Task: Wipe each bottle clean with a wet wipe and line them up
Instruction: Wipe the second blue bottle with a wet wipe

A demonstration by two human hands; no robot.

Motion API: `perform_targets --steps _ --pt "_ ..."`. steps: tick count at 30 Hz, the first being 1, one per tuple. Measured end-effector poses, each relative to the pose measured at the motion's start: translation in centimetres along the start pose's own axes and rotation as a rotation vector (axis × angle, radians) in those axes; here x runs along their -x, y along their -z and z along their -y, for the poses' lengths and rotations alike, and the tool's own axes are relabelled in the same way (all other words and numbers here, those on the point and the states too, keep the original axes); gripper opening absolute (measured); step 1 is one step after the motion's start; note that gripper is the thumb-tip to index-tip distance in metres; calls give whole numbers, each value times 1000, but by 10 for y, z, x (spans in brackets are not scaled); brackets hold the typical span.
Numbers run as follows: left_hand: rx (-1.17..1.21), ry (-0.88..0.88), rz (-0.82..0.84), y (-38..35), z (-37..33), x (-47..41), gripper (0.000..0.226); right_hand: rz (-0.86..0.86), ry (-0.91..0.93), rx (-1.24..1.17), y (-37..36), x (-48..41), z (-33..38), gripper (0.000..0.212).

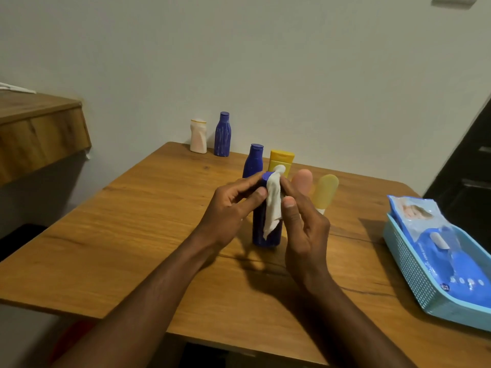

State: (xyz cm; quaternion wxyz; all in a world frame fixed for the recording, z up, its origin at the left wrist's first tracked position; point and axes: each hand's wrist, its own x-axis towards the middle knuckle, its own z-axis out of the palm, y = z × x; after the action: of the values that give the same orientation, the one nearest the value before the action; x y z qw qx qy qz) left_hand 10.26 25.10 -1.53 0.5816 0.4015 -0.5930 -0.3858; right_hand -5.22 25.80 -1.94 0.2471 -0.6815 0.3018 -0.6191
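At the centre of the frame, I have the blue bottle (pixel 265 231) standing upright on the table (pixel 132 235), and both hands meet at its top. My left hand (pixel 228 208) pinches the cap end between thumb and curled fingers, which I judge is there to steady the bottle so it neither tips nor spins under the rubbing. My right hand (pixel 305 227) pinches the wet wipe (pixel 273 205) against the neck. The wipe is bunched at the top and hangs down the bottle's front. Wiping looks to be at the cap and shoulder, with the lower body left to do.

Just behind, partly hidden by my hands, stand a second blue bottle (pixel 253 160), a yellow bottle (pixel 281 158), a pink bottle (pixel 303 180) and a pale yellow bottle (pixel 326 189), close together; whether they touch I cannot tell. They crowd the far side, so a wide sweep of the wipe could knock one over.

Toward the upper middle, at the table's far edge by the wall, a white bottle (pixel 198 136) and a tall blue bottle (pixel 222 135) stand side by side, well apart from the cluster, likely the start of the line. At the right edge a light blue basket (pixel 409 266) holds the wipes pack (pixel 435 251). A wooden shelf (pixel 39 128) sits at upper left
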Motion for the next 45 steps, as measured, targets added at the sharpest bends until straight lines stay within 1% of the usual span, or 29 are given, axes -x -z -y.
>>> perform_targets --steps 3,7,11,14,16,20,24,26,30,32,35,39,42,45 --pt "41 -29 -24 1 -3 1 37 4 18 14 -1 1 1 50" --pt "72 -60 0 -2 -6 4 40 70 8 48 -5 0 2 56" --pt "79 -82 24 -4 -8 5 41 79 -92 26 -7 0 1 61" --pt "59 -83 23 -5 -8 4 40 80 -117 28 -6 -1 0 58" --pt "36 -92 -18 -5 -8 4 41 74 -87 65 -6 -2 0 53" --pt "-32 -114 -102 -2 -4 3 45 39 92 236 -6 0 -1 46" --pt "-48 -142 -81 -5 -8 6 43 82 132 407 -3 -5 -3 50" --pt "-55 -149 -72 -7 -9 7 44 92 143 456 -1 -7 -2 51" --pt "-62 -156 -92 -2 -3 3 42 -1 297 509 6 -8 -2 40" --pt "-43 -146 -89 -1 -3 3 44 -48 295 513 7 -9 -3 39" --pt "-43 -156 -61 -3 -4 4 43 -23 226 540 4 -9 -2 44" --pt "-57 -170 -62 -3 -3 4 40 49 319 581 5 -8 -2 47" --pt "-57 -165 -64 -2 -1 3 42 2 375 561 7 -8 -1 42" --pt "-58 -166 -61 -3 -1 2 43 -38 325 560 6 -8 -2 43"
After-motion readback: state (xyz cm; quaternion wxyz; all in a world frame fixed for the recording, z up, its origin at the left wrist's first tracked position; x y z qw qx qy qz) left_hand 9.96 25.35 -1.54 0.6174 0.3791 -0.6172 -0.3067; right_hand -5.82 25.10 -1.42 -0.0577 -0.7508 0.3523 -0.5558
